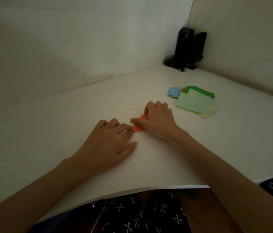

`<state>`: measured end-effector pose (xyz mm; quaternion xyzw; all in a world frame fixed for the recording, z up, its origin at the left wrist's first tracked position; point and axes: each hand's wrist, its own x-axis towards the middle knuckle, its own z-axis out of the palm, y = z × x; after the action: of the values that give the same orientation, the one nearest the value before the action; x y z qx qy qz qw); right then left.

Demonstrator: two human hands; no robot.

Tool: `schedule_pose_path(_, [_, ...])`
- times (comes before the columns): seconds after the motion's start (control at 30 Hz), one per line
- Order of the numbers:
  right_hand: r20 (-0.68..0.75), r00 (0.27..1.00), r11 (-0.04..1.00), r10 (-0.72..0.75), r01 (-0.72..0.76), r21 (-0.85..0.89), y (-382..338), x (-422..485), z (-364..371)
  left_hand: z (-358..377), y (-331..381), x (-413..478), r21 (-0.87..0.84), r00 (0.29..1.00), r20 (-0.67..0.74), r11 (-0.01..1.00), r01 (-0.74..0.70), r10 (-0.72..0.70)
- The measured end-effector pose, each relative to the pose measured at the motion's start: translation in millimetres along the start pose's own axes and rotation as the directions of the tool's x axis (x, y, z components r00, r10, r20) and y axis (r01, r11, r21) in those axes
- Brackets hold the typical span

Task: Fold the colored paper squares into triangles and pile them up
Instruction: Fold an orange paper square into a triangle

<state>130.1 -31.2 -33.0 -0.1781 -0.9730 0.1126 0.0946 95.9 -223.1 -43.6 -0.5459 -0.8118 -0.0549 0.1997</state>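
Tabletop (65,123): white, flat, filling most of the view, with its near edge at 6 o'clock. Two pale walls (65,39) bound it and meet in a corner at 1 o'clock.

Dark fabric with a white cross pattern (149,212) shows below the table edge at 6 o'clock.

Both bare forearms enter from 7 and 5 o'clock and converge near the centre of the table.

Left hand (110,140): palm down on the table at 9 o'clock of the work piece. The fingers are loosely bent and the thumb lies stretched flat on the surface. The index fingertip touches the left edge of the paper; nothing is grasped.

Right hand (159,120): palm down at 3 o'clock of the work piece, covering most of it. The thumb lies across the sheet towards 9 o'clock. The fingers are curled, the index tip on the far edge, so that thumb and index pinch the paper between them.

Speakers (189,47): two black upright units with a tangled cable, standing in the corner at 1 o'clock.

Paper pile (194,101): loose overlapping sheets in light green, dark green and pale yellow, at 2 o'clock of the hands and well apart from them. Blue sheets (173,92) lie at its 10 o'clock side, touching it.

Orange paper (139,128): small, lying on the table between the two hands. Its fold state cannot be determined, as the right hand hides most of it.
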Motion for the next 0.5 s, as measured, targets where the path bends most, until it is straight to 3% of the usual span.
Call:
schedule_pose_path(0.17, [-0.128,0.99,0.995,0.05,-0.062,-0.084,22,25,-3,3,5,3,0.061,0.999,-0.005,0.997,0.046,-0.046])
schedule_pose_path(0.3, [-0.272,0.962,0.999,-0.007,-0.004,-0.042,41,25,-9,10,-20,26,0.091,0.97,0.088,0.971,0.22,-0.228])
schedule_pose_path(0.5, [-0.222,0.938,0.949,0.267,-0.295,-0.106,92,25,-19,42,-80,93,0.018,0.837,0.228,0.862,0.507,-0.498])
